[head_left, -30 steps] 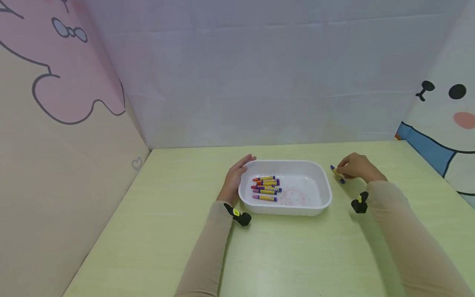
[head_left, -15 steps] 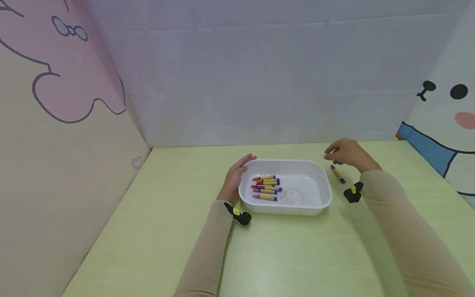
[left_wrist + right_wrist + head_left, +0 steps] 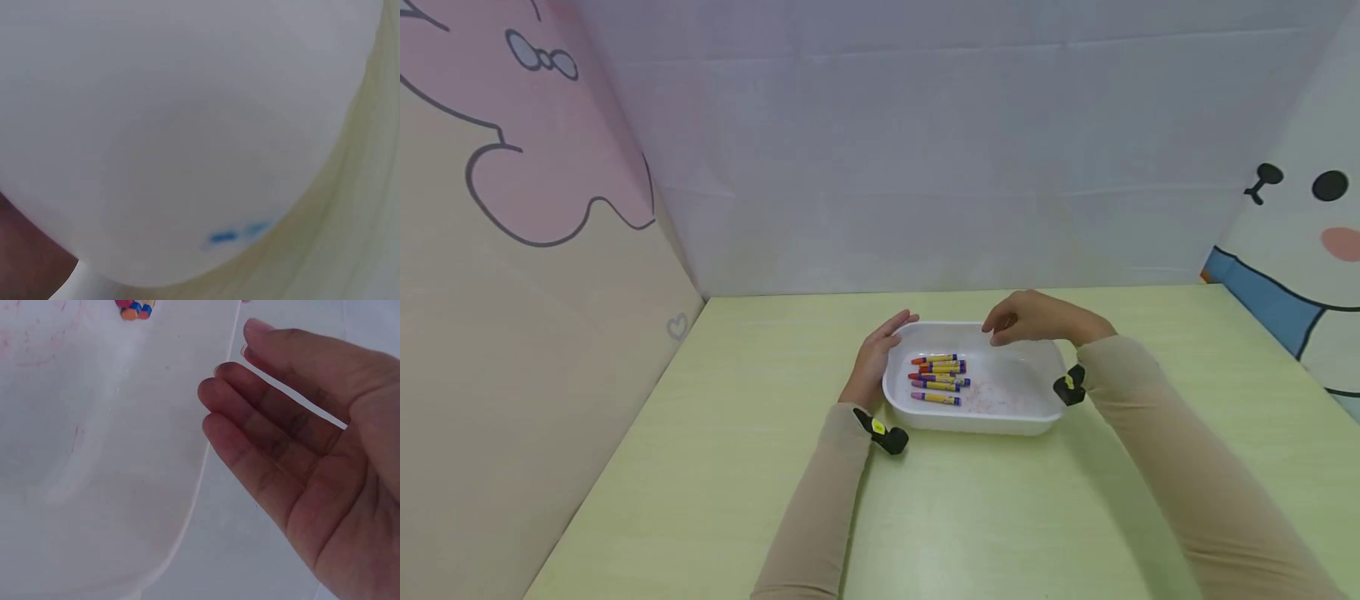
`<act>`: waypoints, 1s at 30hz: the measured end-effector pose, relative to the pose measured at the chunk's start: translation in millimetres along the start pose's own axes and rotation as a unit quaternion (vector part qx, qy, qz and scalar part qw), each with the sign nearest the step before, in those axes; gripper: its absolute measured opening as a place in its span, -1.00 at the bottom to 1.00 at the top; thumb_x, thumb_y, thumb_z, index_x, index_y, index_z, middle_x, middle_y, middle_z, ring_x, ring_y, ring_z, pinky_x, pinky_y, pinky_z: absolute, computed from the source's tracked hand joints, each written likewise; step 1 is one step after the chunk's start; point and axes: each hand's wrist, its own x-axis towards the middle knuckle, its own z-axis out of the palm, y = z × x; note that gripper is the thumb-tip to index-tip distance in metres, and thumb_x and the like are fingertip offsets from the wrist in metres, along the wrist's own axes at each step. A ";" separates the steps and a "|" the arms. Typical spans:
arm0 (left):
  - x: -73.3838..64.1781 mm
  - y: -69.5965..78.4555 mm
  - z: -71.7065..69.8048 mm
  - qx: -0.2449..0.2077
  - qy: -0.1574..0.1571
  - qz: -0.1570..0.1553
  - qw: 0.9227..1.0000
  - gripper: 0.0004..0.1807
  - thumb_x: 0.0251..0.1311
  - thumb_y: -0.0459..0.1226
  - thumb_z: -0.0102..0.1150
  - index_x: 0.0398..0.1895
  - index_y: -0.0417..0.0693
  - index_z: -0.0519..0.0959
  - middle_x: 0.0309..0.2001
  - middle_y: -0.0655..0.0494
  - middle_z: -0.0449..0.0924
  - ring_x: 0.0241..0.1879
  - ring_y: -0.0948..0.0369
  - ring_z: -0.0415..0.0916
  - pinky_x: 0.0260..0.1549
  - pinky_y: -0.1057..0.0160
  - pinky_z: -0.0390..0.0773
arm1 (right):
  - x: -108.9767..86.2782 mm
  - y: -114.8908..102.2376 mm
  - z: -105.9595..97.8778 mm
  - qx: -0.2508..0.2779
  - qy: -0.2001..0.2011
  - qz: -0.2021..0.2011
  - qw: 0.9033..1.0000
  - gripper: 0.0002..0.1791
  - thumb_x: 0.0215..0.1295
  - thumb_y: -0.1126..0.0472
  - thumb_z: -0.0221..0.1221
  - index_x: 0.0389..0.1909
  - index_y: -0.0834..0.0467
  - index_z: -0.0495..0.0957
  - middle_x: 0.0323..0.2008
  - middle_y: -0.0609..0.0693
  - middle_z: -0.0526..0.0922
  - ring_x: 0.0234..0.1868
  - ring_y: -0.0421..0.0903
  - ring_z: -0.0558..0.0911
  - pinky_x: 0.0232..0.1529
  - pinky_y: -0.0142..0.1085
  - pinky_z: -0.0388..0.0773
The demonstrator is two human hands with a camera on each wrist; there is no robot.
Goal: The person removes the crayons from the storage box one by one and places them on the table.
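A white plastic tray (image 3: 970,423) lies on the table, and several crayons (image 3: 936,386) with yellow wrappers sit in its left half. My left hand (image 3: 871,360) rests against the tray's left end, fingers stretched along the outer wall and thumb at the rim. In the left wrist view the white wall (image 3: 187,144) fills most of the picture, with blurred blue marks near its lower edge. Over the tray's far right rim hovers my right hand (image 3: 1033,318); in the right wrist view that hand (image 3: 300,444) has loosely bent fingers with nothing between them.
Pale yellow-green tabletop (image 3: 760,375) surrounds the tray. A grey-white backdrop (image 3: 880,167) stands behind it, and printed cartoon panels rise on the left and right. Faint red crayon scribbles (image 3: 996,398) mark the tray floor.
My right hand let go of a crayon on the table right of the tray, rose and moved left over the tray. That crayon is now hidden by the right arm. My left hand stayed put.
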 end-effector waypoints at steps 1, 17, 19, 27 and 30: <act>0.1 0.3 0.1 -0.002 -0.001 -0.003 1.000 -0.51 0.45 -0.28 -0.29 0.42 0.09 0.27 0.34 0.25 0.38 0.40 0.24 0.21 0.40 0.19 0.21 | 3.0 -3.1 2.0 0.003 -0.010 0.002 1.000 -0.68 0.26 0.20 0.23 0.00 0.24 0.62 -0.13 0.01 0.70 -0.10 -0.07 0.64 -0.04 -0.14 0.61; -4.1 5.2 0.9 0.009 0.002 -0.002 1.000 -0.50 0.42 -0.31 -0.29 0.41 0.06 0.29 0.33 0.22 0.40 0.41 0.24 0.18 0.41 0.16 0.20 | 40.6 -38.4 31.1 -0.010 -0.117 -0.001 0.993 -0.80 0.17 0.26 0.30 -0.17 0.16 0.67 -0.19 -0.04 0.68 -0.15 -0.12 0.57 -0.05 -0.22 0.58; 1.4 -1.6 -0.8 0.007 0.006 0.004 1.000 -0.50 0.42 -0.30 -0.28 0.40 0.08 0.31 0.31 0.24 0.42 0.40 0.26 0.20 0.40 0.17 0.22 | 44.1 -38.1 34.8 -0.009 -0.122 0.014 0.992 -0.80 0.16 0.25 0.31 -0.17 0.14 0.68 -0.20 -0.04 0.67 -0.15 -0.12 0.56 -0.06 -0.23 0.58; 0.9 -1.2 -0.1 0.016 0.007 0.005 1.000 -0.50 0.42 -0.31 -0.28 0.40 0.07 0.31 0.31 0.24 0.42 0.40 0.25 0.20 0.40 0.17 0.22 | 49.8 -37.7 44.3 0.012 -0.148 0.069 0.987 -0.80 0.18 0.27 0.29 -0.16 0.09 0.66 -0.13 0.00 0.64 -0.10 -0.09 0.57 0.02 -0.16 0.62; 1.6 -1.4 -0.2 0.014 0.009 0.004 1.000 -0.50 0.42 -0.31 -0.28 0.40 0.06 0.30 0.31 0.25 0.43 0.40 0.26 0.21 0.40 0.18 0.22 | 51.7 -36.7 47.0 0.019 -0.151 0.078 0.985 -0.80 0.18 0.28 0.28 -0.16 0.09 0.66 -0.12 0.00 0.64 -0.09 -0.10 0.57 -0.01 -0.18 0.63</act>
